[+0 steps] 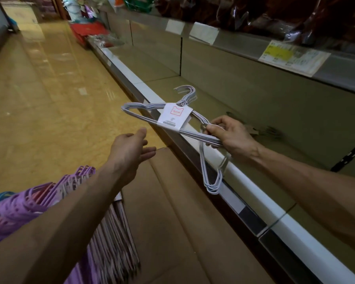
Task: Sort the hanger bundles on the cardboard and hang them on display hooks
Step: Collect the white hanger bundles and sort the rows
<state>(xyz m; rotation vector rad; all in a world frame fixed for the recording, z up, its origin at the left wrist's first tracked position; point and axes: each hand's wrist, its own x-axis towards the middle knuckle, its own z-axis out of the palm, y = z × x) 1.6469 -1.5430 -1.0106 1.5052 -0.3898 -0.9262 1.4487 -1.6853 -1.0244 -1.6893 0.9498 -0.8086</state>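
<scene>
My right hand grips one end of a grey wire hanger bundle wrapped in a white paper label, held level above the shelf edge. A second grey hanger bundle dangles from the same hand. My left hand reaches forward, fingers apart and holding nothing, a short way left of the bundle. Flat cardboard lies on the floor below. On its left part rest purple plastic hangers and a pinkish wire hanger bundle, partly hidden by my left forearm.
A low shelf with a white front rail runs along the right. An upper shelf carries price labels and dark bagged goods. Red baskets stand down the tiled aisle.
</scene>
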